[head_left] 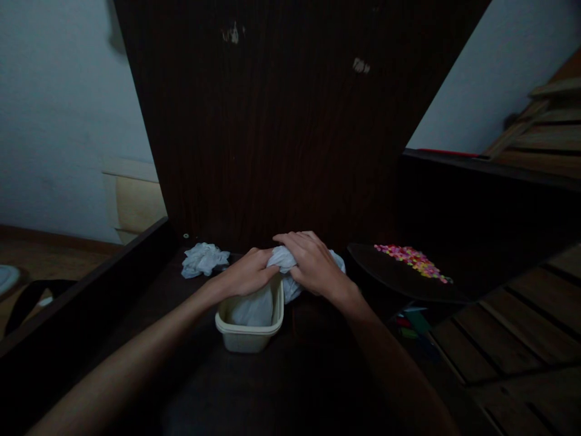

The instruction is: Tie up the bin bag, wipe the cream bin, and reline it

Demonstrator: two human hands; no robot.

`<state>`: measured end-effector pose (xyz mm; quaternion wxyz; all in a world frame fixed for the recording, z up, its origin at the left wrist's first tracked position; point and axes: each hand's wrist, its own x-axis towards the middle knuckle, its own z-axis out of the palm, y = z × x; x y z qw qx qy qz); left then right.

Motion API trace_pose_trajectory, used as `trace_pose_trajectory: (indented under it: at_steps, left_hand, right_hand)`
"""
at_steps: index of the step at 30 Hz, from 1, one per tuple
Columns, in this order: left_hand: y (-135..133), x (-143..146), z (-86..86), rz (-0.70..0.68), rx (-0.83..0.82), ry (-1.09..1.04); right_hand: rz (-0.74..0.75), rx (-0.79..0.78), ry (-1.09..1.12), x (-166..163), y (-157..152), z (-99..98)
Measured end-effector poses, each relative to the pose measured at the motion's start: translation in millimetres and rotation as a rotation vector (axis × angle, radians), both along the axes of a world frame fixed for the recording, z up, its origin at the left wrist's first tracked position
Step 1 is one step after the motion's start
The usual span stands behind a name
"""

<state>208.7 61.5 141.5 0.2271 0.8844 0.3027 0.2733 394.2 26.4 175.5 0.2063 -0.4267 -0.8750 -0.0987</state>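
Both of my hands grip a white plastic bag point(282, 259) above the back of a cream basket. The fingers of my left hand point(249, 272) are closed on the bag's left part, over the basket's rim. From the right, my right hand point(313, 263) wraps round the bunched bag, which bulges out behind and below it. The cream basket point(249, 339) stands on the dark surface, and whitish material point(256, 309) shows inside it. Whether that joins the bag in my hands I cannot tell. Part of the bag is hidden behind my hands.
A second crumpled white bag point(204, 259) lies at the left. On a dark rounded shelf point(363, 257) at the right is a pile of small pink and yellow pieces point(413, 260). A tall dark panel point(281, 121) rises behind; a raised edge point(91, 303) runs along the left.
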Motion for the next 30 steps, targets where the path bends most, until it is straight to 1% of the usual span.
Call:
trace_pose_trajectory:
  at_steps: [3, 6, 10, 13, 16, 18, 20, 24, 25, 27, 30]
  left_hand:
    - [1.2, -4.9, -0.4, 0.026, 0.013, 0.007]
    - [2.3, -11.9, 1.2, 0.042, 0.023, -0.002]
    - [4.0, -19.7, 4.1, -0.003, -0.021, -0.028]
    - [5.0, -24.3, 5.1, -0.050, -0.069, -0.006]
    - [5.6, -28.0, 5.2, -0.045, -0.067, 0.035]
    - [5.7, -29.3, 5.2, -0.046, -0.061, 0.047]
    - [5.7, -29.5, 5.3, -0.066, -0.058, 0.043]
    - [6.4, -29.1, 5.0, -0.102, -0.020, 0.008]
    - [6.7, -29.4, 4.8, -0.104, -0.007, 0.007]
    - [7.2, -30.9, 4.5, -0.103, 0.010, 0.025]
    - [6.8, -34.1, 4.1, -0.105, 0.013, 0.053]
  right_hand:
    - [0.012, -0.103, 0.031, -6.1, 1.7, 2.4]
    - [-0.036, -0.201, 0.050, -1.3, 4.1, 8.6]
    - [-0.103, -0.301, 0.106, 8.5, 4.1, 16.6]
    - [-0.058, -0.426, 0.204, 14.2, 4.2, 19.1]
    - [0.033, -0.496, 0.289, 18.2, 5.3, 19.0]
    - [0.050, -0.505, 0.277, 19.5, 5.5, 18.7]
    - [0.071, -0.478, 0.239, 19.5, 4.8, 18.6]
    - [0.290, -0.442, 0.249, 18.2, 3.6, 17.6]
    - [0.320, -0.438, 0.253, 18.4, 3.8, 17.1]
    - [0.287, -0.410, 0.229, 19.8, 4.7, 16.3]
    - [0.153, -0.376, 0.172, 23.9, 7.1, 15.9]
